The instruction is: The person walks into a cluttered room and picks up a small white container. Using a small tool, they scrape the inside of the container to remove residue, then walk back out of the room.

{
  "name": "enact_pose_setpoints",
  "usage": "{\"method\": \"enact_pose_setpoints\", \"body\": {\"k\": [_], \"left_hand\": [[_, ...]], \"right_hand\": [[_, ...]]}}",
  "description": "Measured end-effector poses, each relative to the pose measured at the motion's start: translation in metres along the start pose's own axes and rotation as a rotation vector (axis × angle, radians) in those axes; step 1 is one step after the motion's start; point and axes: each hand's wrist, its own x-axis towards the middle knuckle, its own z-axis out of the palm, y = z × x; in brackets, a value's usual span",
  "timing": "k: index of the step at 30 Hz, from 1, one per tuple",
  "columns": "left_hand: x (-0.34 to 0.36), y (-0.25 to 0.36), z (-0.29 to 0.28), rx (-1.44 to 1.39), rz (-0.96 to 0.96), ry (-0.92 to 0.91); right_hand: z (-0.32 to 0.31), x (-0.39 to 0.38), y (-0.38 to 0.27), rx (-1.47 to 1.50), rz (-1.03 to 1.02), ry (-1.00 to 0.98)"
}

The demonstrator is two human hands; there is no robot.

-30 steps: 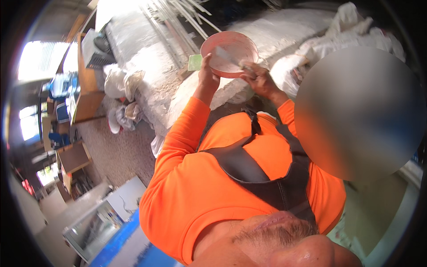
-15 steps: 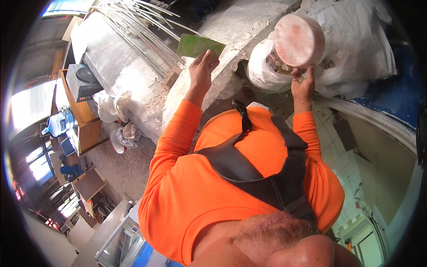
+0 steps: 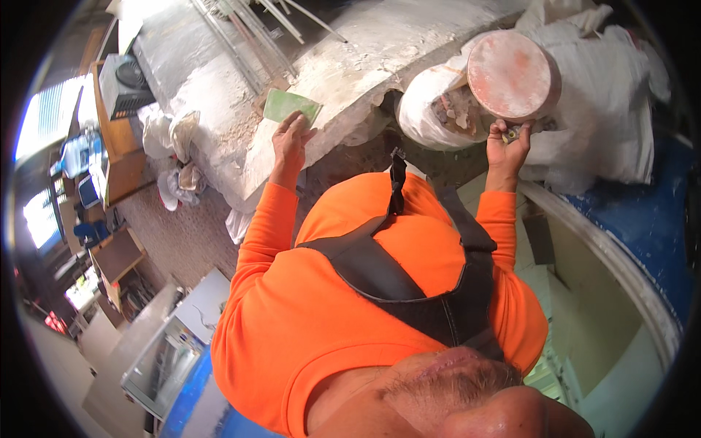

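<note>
My left hand (image 3: 292,150) pinches a thin green rectangular sheet (image 3: 292,106) above the dusty bench. It is held by its near edge, between thumb and fingers. My right hand (image 3: 509,155) is closed, palm up, at the near edge of a round container (image 3: 509,75) with a flat, pale, pink-stained face. Something small and yellowish shows between its fingers, too small to name. Whether these fingers also grip the container cannot be seen. Just left of the container, a white sack (image 3: 426,109) gapes, with broken pale chunks (image 3: 458,113) inside.
A white-dusted bench (image 3: 343,91) runs across the top, with long thin metal strips (image 3: 244,44) on it. Large white sacks (image 3: 606,109) bulge at the right beside a blue surface (image 3: 628,212). Plastic bags (image 3: 182,186) lie at the left below a boxy grey appliance (image 3: 125,84).
The whole view has turned. My left hand and the green sheet are lower and farther left. My right hand and the round container have shifted right, uncovering more of the open sack.
</note>
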Motion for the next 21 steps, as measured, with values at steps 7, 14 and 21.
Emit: {"method": "enact_pose_setpoints", "body": {"k": [7,14,21], "left_hand": [[-0.024,0.037,0.017,-0.102,-0.041,-0.050],[-0.032,0.045,-0.040,-0.246,-0.016,0.115],[-0.091,-0.005,-0.156,-0.317,0.003,0.474]], "right_hand": [[0.066,-0.008,0.096,-1.396,-0.430,-0.666],[0.121,-0.044,0.197,-0.975,0.214,-0.840],[0.219,0.005,0.259,-0.132,0.845,-0.910]]}}
